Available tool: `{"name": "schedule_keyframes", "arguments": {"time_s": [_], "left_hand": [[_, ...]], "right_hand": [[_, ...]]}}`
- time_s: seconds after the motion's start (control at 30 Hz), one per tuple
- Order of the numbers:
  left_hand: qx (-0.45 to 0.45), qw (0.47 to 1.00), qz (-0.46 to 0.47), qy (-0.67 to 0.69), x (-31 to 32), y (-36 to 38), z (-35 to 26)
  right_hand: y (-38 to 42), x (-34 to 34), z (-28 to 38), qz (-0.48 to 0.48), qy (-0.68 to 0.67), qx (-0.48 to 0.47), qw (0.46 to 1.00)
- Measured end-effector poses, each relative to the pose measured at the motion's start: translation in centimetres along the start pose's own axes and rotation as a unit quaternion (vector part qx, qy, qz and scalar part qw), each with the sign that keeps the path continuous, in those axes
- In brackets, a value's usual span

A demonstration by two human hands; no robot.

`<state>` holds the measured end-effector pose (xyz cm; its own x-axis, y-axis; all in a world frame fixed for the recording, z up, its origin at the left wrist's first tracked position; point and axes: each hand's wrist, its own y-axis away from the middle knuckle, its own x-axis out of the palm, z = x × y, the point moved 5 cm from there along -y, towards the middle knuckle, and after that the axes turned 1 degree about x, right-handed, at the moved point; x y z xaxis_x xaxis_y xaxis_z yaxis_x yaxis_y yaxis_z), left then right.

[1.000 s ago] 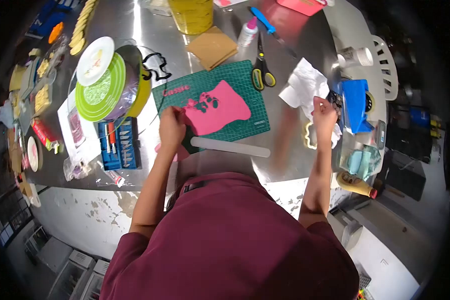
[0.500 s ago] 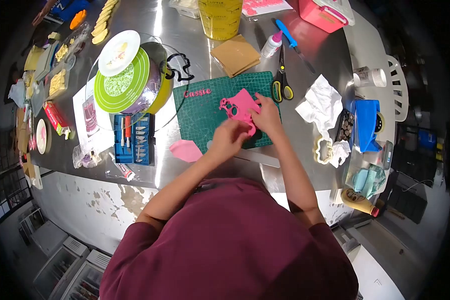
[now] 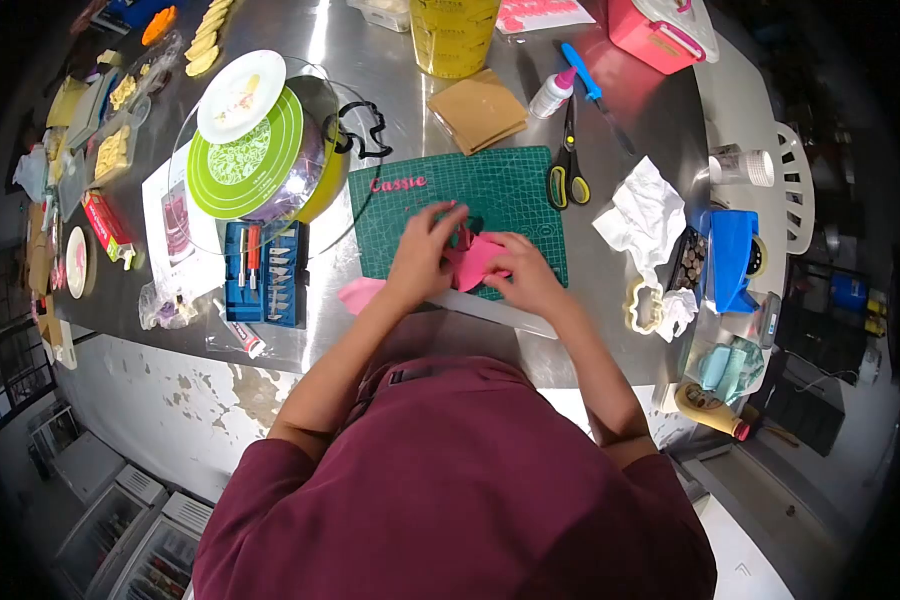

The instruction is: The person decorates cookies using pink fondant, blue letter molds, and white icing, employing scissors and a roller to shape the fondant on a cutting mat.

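A thin pink fondant sheet [image 3: 473,262] with cut-out holes is between my two hands, over the green cutting mat [image 3: 510,180]. My left hand [image 3: 425,258] has its fingers curled over the sheet's left side, partly hiding it. At the sheet's right edge, my right hand [image 3: 523,274] pinches it between thumb and fingers. Pink lettering reading "Cassie" [image 3: 398,184] lies on the mat's upper left. Beside my left wrist is a paler pink piece [image 3: 361,293], partly covered by the forearm.
Black-and-yellow scissors [image 3: 568,175] and a blue-handled knife [image 3: 582,72] lie right of the mat. Left of it are a blue knife set [image 3: 288,275] and a green round mat [image 3: 210,190] with a white plate [image 3: 242,97]. Crumpled white paper [image 3: 642,215] sits on the right.
My left hand has moved up and left, to the sheet's left side. The right hand has come down a little. The sheet is folded or turned and mostly covered by my fingers.
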<state>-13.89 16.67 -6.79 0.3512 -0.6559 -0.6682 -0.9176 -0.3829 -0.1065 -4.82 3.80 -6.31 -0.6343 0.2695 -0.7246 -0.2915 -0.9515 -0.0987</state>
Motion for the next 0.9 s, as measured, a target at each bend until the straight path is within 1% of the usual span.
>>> {"name": "schedule_keyframes", "arguments": {"time_s": [0.07,0.1,0.17,0.2,0.27,0.3,0.37,0.4,0.47,0.57,0.6,0.7,0.73,0.8,0.83,0.87,0.9], "left_hand": [[0.076,0.991,0.099,0.049,1.0,0.1,-0.4],[0.065,0.991,0.097,0.065,1.0,0.0,-0.4],[0.043,0.991,0.091,0.094,1.0,0.1,-0.3],[0.002,0.991,0.095,0.094,1.1,0.1,0.0],[-0.081,0.987,0.102,0.097,1.7,0.2,0.7],[-0.086,0.984,0.069,0.138,1.7,0.5,0.8],[-0.093,0.972,-0.001,0.218,1.8,0.9,1.2],[-0.092,0.965,-0.014,0.246,1.5,1.0,0.9],[-0.091,0.948,-0.042,0.301,0.7,1.2,0.5],[-0.172,0.927,0.031,0.331,0.1,1.5,1.3],[-0.140,0.931,-0.026,0.336,-0.4,1.4,1.3],[-0.071,0.968,-0.037,0.240,-1.8,1.9,1.0],[-0.073,0.968,-0.031,0.239,-2.2,2.2,0.9],[-0.077,0.968,-0.018,0.239,-3.0,3.0,0.8],[-0.084,0.964,-0.021,0.253,-3.1,3.5,1.2],[-0.091,0.959,-0.024,0.267,-3.0,4.2,1.9],[-0.099,0.954,-0.028,0.280,-3.1,4.7,2.2]], "right_hand": [[0.1,-0.2,0.0,0.005,-0.053,0.029,0.998],[-0.1,-0.3,0.0,0.007,-0.080,0.042,0.996],[-0.4,-0.1,-0.9,-0.035,-0.049,0.092,0.994],[-0.7,-0.1,-1.1,-0.056,-0.034,0.118,0.991],[-1.2,0.5,-1.5,-0.027,-0.060,0.174,0.982],[-1.3,0.6,-1.5,-0.012,-0.072,0.204,0.976],[-2.3,-0.6,0.1,0.026,-0.107,0.207,0.972],[-2.6,-0.8,0.7,0.047,-0.124,0.209,0.969],[-3.0,-0.9,0.7,0.037,-0.207,0.195,0.958],[-4.2,-0.3,-1.0,0.005,-0.338,0.190,0.922],[-4.7,0.1,-1.6,-0.009,-0.382,0.191,0.904],[-5.7,0.5,-3.1,-0.106,-0.230,0.241,0.937],[-6.0,0.6,-2.5,-0.110,-0.210,0.230,0.944],[-6.5,1.5,-1.3,-0.121,-0.073,0.139,0.980],[-6.6,2.2,-0.8,-0.125,-0.003,0.091,0.988],[-6.8,3.2,-0.6,-0.118,0.017,0.064,0.991],[-7.0,3.6,-0.2,-0.114,0.027,0.061,0.991]]}}
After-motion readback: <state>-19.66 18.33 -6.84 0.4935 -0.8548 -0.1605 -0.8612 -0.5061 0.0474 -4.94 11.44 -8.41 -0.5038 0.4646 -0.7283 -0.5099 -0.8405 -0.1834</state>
